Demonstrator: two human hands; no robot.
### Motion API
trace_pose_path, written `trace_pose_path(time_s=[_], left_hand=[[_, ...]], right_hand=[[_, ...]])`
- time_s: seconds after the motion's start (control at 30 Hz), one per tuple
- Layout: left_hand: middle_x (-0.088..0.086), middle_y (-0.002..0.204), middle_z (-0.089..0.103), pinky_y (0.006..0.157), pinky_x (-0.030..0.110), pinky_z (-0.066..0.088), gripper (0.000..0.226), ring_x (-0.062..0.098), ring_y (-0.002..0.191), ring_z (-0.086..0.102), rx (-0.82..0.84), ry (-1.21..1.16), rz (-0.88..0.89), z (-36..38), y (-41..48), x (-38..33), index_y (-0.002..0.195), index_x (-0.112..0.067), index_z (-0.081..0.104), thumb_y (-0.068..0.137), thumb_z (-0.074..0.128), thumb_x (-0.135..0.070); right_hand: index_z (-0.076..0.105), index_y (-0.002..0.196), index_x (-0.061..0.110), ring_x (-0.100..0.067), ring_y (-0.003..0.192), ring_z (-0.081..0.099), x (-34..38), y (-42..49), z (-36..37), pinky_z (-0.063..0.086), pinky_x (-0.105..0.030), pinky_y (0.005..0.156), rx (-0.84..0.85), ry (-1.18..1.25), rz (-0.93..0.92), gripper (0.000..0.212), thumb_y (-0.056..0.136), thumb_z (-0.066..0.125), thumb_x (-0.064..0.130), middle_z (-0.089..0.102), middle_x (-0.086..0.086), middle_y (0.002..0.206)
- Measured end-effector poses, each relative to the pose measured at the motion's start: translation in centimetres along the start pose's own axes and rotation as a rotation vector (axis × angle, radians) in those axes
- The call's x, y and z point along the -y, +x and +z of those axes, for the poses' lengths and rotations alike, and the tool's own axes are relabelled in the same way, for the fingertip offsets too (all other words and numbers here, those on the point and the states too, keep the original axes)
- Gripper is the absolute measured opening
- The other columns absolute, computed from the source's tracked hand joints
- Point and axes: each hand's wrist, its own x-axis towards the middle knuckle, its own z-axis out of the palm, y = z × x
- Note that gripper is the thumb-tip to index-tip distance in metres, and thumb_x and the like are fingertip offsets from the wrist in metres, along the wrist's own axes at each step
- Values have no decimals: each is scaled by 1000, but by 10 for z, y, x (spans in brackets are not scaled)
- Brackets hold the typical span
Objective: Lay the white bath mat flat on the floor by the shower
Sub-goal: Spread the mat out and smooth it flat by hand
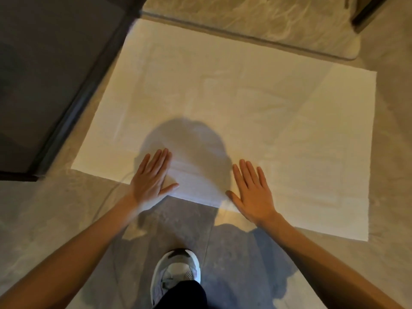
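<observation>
The white bath mat [234, 103] lies spread out on the grey tiled floor, its far edge along a low raised threshold. Faint fold creases cross it. My left hand [151, 177] rests palm down on the mat's near edge, fingers straight and together. My right hand [254, 190] lies flat on the same near edge, fingers spread. Neither hand holds anything. A head-shaped shadow falls on the mat between them.
A dark-framed glass panel [73, 101] runs along the mat's left side. The marble threshold [256, 34] borders the far edge, with a dark post [367, 12] at top right. My white shoe [176, 273] stands on the tiles [66, 219] just behind the mat. A thin cable [109, 197] trails by my left wrist.
</observation>
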Motion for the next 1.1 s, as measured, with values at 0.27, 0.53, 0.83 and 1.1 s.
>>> trace_pose_path(time_s=[0.27, 0.53, 0.83, 1.1], left_hand=[[16, 154, 13, 115, 44, 8, 85, 25, 144, 9, -45, -22, 147, -31, 38, -62, 147, -1, 13, 91, 16, -65], [18, 151, 29, 113, 47, 14, 84, 31, 139, 28, 77, 23, 368, -12, 103, -147, 145, -1, 24, 91, 14, -65], [9, 155, 8, 115, 42, 3, 84, 22, 144, 10, 56, 40, 361, -11, 99, -147, 148, -6, 8, 89, 12, -67], [11, 156, -1, 115, 41, 0, 86, 15, 144, -13, 61, 48, 424, -20, 111, -151, 148, -8, -1, 89, 17, -67]], right_hand=[[18, 146, 6, -26, 143, 9, -41, -18, -22, 5, -45, 114, -59, 44, 213, 72, 93, 22, 54, 17, -16, 154], [13, 146, 8, -25, 142, 6, -72, -24, -10, -5, -40, 114, -6, 29, 312, 77, 92, 7, 61, 7, -12, 154], [4, 147, 10, -24, 143, 3, -113, -81, 7, -2, -40, 115, -64, 73, 509, 74, 92, 12, 59, 2, -11, 154], [2, 147, 5, -26, 144, -3, -139, -120, -4, 2, -40, 118, -134, 243, 729, 83, 87, 8, 63, 1, -15, 157]])
